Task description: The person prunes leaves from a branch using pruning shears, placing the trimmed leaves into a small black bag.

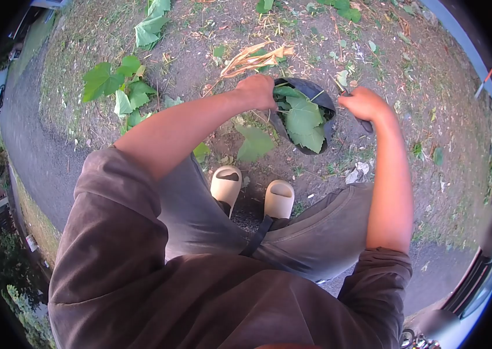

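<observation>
My left hand (257, 92) grips the near left edge of a black bag (316, 93) held low over the dirt. Large green leaves (304, 121) fill the bag's mouth and hang over its front. My right hand (363, 103) is closed on the bag's right edge and also seems to hold a thin dark tool (342, 90); which it is I cannot tell. A loose green leaf (254, 143) lies on the ground just below the bag, in front of my beige shoes (252, 192).
A leafy plant (119, 87) grows at the left, more leaves (152, 26) lie farther back. Dry yellow husks (255, 58) lie beyond the bag. A paved path (31, 145) runs along the left. A vehicle's edge (478, 279) shows at lower right.
</observation>
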The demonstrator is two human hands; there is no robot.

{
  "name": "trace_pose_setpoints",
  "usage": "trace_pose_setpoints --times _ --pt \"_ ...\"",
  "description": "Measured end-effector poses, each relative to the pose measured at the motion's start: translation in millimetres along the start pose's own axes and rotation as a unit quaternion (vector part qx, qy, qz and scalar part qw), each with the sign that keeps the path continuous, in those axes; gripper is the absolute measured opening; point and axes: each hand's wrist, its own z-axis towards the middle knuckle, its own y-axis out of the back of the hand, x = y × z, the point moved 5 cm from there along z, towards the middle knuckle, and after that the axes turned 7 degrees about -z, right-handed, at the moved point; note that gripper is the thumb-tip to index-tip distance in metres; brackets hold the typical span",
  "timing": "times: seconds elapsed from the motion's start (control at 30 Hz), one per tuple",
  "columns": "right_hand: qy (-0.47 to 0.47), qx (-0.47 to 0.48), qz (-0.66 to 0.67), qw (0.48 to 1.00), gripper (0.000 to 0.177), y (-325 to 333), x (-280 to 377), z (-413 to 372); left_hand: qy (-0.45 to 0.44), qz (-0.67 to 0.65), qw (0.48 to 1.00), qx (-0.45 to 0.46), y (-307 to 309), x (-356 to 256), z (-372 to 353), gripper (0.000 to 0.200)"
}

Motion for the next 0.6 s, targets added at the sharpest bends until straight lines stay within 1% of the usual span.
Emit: trace_pose_setpoints --times 0.03,0.07,0.1,0.13,0.2,0.27,0.33,0.37,0.43,0.47,0.53,0.57,0.6 --pt "-0.016 -0.088 -0.079 0.993 0.051 -4 -2 7 -0.002 0.01 1.0 -0.01 1 -1 0 0.052" --pt "-0.033 -0.174 -0.157 0.972 0.055 -1 3 6 -0.006 0.014 1.0 -0.008 2 -6 -3 0.052" --pt "-0.054 -0.094 -0.165 0.98 0.057 -7 4 11 -0.018 -0.01 1.0 -0.01 6 -12 -5 0.053" --pt "-0.058 -0.097 -0.163 0.98 0.057 -5 10 5 -0.03 -0.033 0.999 -0.014 11 -19 -6 0.056" --pt "-0.002 -0.016 -0.22 0.975 0.052 -14 25 -8 -0.044 -0.055 0.997 -0.031 21 -30 -7 0.059" --pt "0.014 -0.016 -0.222 0.975 0.052 -12 34 -20 -0.049 -0.08 0.994 -0.049 24 -31 -5 0.062" --pt "0.038 -0.009 -0.222 0.974 0.05 -12 42 -30 -0.081 -0.068 0.994 -0.032 23 -33 1 0.065" --pt "0.039 -0.006 -0.223 0.974 0.05 -11 45 -33 -0.08 -0.07 0.994 -0.03 23 -32 3 0.065" --pt "0.034 0.013 -0.212 0.977 0.049 -11 47 -39 -0.099 -0.055 0.993 0.026 22 -36 11 0.064" --pt "0.033 0.013 -0.21 0.977 0.049 -13 47 -39 -0.101 -0.054 0.993 0.028 24 -37 12 0.064" --pt "0.015 -0.044 -0.233 0.971 0.046 -9 47 -39 -0.119 -0.061 0.991 -0.003 33 -37 16 0.063" --pt "0.014 -0.046 -0.231 0.972 0.046 -7 47 -40 -0.13 -0.057 0.99 -0.013 37 -36 17 0.056" --pt "-0.002 -0.061 -0.229 0.971 0.046 -2 47 -42 -0.131 -0.056 0.99 -0.014 39 -35 20 0.056"
